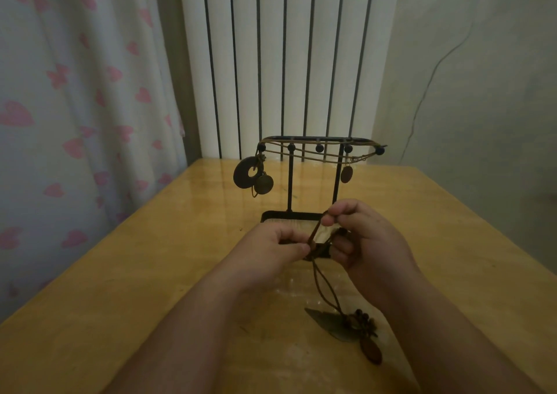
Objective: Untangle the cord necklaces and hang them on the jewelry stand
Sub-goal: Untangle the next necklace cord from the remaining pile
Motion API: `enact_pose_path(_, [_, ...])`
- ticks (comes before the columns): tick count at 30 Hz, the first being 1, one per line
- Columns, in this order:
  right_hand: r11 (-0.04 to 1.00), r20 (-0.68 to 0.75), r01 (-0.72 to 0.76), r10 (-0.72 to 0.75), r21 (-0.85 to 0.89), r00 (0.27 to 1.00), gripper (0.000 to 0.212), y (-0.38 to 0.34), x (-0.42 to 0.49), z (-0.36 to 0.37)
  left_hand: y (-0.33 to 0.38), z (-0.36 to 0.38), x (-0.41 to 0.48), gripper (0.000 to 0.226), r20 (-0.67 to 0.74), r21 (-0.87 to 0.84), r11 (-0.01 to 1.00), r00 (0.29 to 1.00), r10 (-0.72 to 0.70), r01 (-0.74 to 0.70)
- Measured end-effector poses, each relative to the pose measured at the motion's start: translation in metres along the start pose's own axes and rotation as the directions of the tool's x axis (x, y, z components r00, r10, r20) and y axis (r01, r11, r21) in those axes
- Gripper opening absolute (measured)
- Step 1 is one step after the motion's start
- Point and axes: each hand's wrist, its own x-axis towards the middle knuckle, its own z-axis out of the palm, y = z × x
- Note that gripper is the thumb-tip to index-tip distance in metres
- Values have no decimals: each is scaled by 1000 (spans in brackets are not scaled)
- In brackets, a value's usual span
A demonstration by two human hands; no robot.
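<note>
Pinching the brown cord low with the left hand, thumb and forefinger closed on it just above a small bead or knot; pinching the same cord higher with the right hand, fingertips curled round the upper end, lower fingers tucked over seemingly more cord and beads, hard to tell in the dim light; holding a short taut stretch between the two grips, just in front of the base of the jewelry stand. Judging the step as working a last tangle loose: best to slacken rather than pull, to avoid tightening any knot; feed the upper end back through with the right fingertips, using the left pinch as a steady anchor; trace the two strands running down from the hands to the pendant cluster lying on the wooden table beside the right forearm, a leaf shape, dark beads and an oval piece together; belonging to one necklace or two, impossible to say from here. Further out, already strung across the top pegs of the stand: cords carrying a ring-shaped disc, a round pendant and a small oval; apparently well along, then. Once free, lift high enough to carry the pendants clear of the table; loop over an open peg without snagging the hung cords.
</note>
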Motion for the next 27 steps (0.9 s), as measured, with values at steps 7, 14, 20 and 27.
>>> enact_pose_path(7, [797,-178,26,-167,-603,970,13,2,4,-5,1,0,-2,15,-58,1,1000,998,-28,28])
enact_pose_path(14, [516,101,208,-229,-831,968,17,9,5,-4,-1,0,-2,13,-56,35,999,998,-5,7])
enact_pose_path(20, [465,95,156,-151,-872,984,9,15,7,-2,-3,-1,-2,17,13,135,991,1000,0,-2])
enact_pose_path(27, [687,-43,212,-333,-695,942,12,11,5,-3,-2,4,-1,17,55,259,965,997,-56,40])
